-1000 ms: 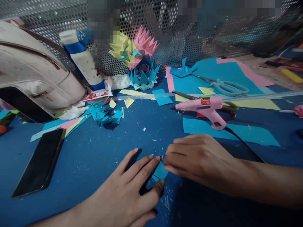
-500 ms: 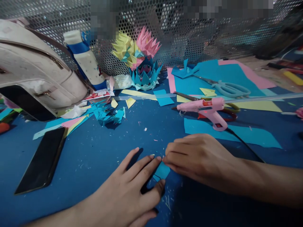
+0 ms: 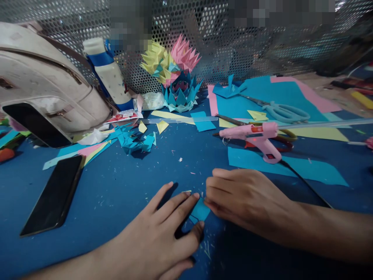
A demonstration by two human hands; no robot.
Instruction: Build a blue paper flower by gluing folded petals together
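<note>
A small folded piece of blue paper (image 3: 200,210) lies on the dark blue tabletop between my hands. My left hand (image 3: 170,223) is spread over its left side, fingertips and thumb pressing it down. At the paper's right edge, my right hand (image 3: 241,192) is closed, with curled fingers pinched against it; the fingertips are partly hidden. A sliver of yellow paper (image 3: 187,191) shows just beyond my left fingertips. Beyond my right hand lie a blue paper strip (image 3: 287,165) and a pink glue gun (image 3: 259,138) with a clear glue stick in its back.
Folded paper flowers (image 3: 180,93) stand by the perforated metal panel (image 3: 215,58). A blue folded paper piece (image 3: 135,140), light blue scissors (image 3: 287,112) and coloured sheets (image 3: 262,93) lie around. Phones (image 3: 54,194), a bottle (image 3: 110,77) and a backpack (image 3: 70,97) occupy the left.
My right hand has shifted slightly right and down along the paper's edge. My left hand keeps its place on the paper. The whole view has moved a little.
</note>
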